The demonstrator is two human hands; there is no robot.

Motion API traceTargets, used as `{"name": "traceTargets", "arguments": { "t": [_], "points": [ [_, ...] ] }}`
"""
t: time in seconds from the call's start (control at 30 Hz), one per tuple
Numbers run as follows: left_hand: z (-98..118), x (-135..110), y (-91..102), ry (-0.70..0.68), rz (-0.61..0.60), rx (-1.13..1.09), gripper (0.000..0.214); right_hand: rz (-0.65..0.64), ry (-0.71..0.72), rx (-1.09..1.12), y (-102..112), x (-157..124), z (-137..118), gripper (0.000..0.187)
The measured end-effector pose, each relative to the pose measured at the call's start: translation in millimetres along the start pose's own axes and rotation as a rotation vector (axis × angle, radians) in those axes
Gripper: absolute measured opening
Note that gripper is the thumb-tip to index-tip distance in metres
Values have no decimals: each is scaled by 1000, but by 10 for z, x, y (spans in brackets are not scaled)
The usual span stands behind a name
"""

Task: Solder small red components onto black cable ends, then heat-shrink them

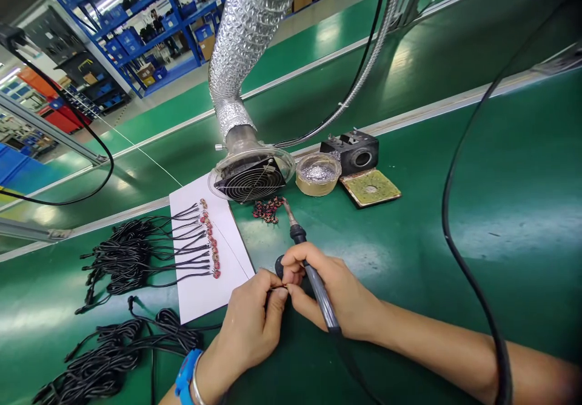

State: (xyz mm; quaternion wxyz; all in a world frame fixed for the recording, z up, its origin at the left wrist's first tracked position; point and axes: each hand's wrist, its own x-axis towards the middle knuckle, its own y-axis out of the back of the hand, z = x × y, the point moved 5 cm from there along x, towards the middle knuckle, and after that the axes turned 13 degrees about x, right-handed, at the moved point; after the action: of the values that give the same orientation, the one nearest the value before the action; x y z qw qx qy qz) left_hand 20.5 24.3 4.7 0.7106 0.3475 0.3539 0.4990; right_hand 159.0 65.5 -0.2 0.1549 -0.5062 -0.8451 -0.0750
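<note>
Here the left hand point(249, 320) is pinching a thin wire point(277, 288) over the green bench point(409, 235), with the right hand point(348, 296) meeting it at the fingertips. That right hand is also gripping a soldering iron point(321, 296), whose tip is pointing toward a pile of red-and-black parts point(268, 210), while a white sheet point(200, 302) is lying to the left.

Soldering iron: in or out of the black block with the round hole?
Out. The soldering iron is in the right hand, its tip clear of the black block.
</note>
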Motion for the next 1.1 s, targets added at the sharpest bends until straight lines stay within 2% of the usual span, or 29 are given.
{"name": "traceTargets", "arguments": {
  "t": [0.23, 0.47, 0.53, 0.67, 0.73, 0.87, 0.97, 1.1],
  "points": [
    [5, -27, 18, 39, 33, 18, 17, 1, -34, -20, -6, -10, -6, 30],
    [15, -38, 24, 18, 72, 19, 18, 9, -60, -44, -10, -12, -43, 26],
    [-18, -51, -10, 58, 42, -91, 19, 62, -25, -81, -22, -35, -37, 21],
    [-111, -88, -160, 191, -88, -497, 27, 213, 153, -159, -70, -124, -33, 16],
    [-133, -101, -209, 228, -99, -615, 31, 255, 178, -173, -94, -160, -6, 14],
    [-134, -108, -225, 242, -52, -598, 32, 272, 98, -158, -102, -180, 52, 12],
    [-126, -103, -223, 242, -58, -600, 31, 265, 104, -152, -104, -172, 28, 12],
    [-152, -56, -197, 279, -75, -773, 33, 218, 87, -114, -102, -148, 1, 13]
  ]
}}
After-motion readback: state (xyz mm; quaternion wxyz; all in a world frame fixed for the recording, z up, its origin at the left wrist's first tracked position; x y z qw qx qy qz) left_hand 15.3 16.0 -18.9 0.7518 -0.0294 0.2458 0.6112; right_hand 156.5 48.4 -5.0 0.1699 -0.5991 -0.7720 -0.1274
